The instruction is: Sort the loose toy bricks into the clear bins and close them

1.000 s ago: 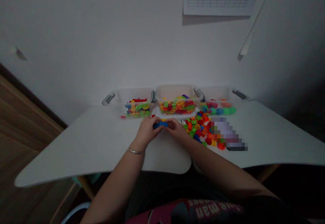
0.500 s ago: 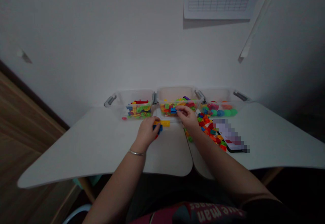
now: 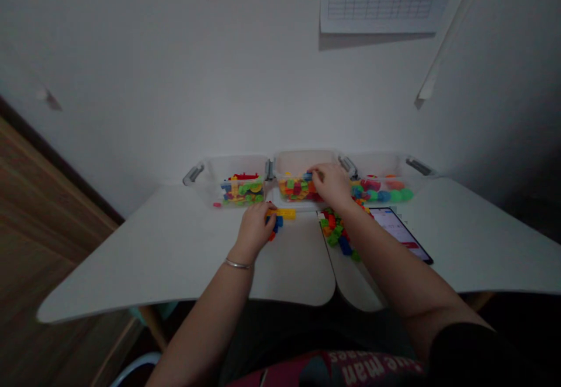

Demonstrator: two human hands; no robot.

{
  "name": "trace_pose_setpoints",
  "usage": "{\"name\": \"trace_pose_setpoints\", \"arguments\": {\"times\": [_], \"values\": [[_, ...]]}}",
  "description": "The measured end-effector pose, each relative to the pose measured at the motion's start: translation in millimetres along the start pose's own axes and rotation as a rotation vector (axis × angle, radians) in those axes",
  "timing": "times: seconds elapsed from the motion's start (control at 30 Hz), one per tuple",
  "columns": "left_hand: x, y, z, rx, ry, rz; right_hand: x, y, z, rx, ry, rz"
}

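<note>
While left hand (image 3: pixel 255 227) stays, right hand (image 3: pixel 333 186) brings blue brick (image 3: pixel 307 176) to middle bin (image 3: pixel 294 159).

The left hand (image 3: pixel 255 226) and right hand (image 3: pixel 333 187) are bare, as are the forearms (image 3: pixel 214 311). A slim, silvery bracelet (image 3: pixel 238 265) rings the left wrist. A black short sleeve (image 3: pixel 464 346) covers the right upper arm; the maroon-and-dark shirt front (image 3: pixel 280 377) carries pale lettering (image 3: pixel 363 369).
</note>
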State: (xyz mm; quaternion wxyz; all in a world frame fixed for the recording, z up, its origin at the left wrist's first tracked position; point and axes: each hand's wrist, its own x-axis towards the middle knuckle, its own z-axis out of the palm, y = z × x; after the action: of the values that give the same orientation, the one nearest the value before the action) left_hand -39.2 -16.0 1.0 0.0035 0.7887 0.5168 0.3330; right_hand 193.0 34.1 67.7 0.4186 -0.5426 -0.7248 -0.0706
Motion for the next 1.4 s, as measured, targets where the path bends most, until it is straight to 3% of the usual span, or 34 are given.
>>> {"name": "trace_pose_setpoints", "arguments": {"times": [0.1,0.37,0.63,0.8,1.0,1.4], "values": [[1,0,-0.2,-0.005,0.009,0.02,-4,-6,3,-0.15,-0.063,-0.019],[1,4,-1.9,-0.018,0.027,0.024,-17,6,7,-0.153,-0.028,-0.187],[0,-3,7.3,0.052,-0.051,0.059,-22,11,12,-0.064,0.0,-0.198],[-1,-3,6.3,0.095,0.01,0.032,-51,-8,20,-0.019,0.024,-0.173],[-1,-2,3.5,0.151,0.009,-0.035,-80,-33,27,0.051,-0.173,-0.303],[-3,-8,11.6,0.107,-0.043,0.031,-90,-27,42,0.002,-0.355,-0.223]]}}
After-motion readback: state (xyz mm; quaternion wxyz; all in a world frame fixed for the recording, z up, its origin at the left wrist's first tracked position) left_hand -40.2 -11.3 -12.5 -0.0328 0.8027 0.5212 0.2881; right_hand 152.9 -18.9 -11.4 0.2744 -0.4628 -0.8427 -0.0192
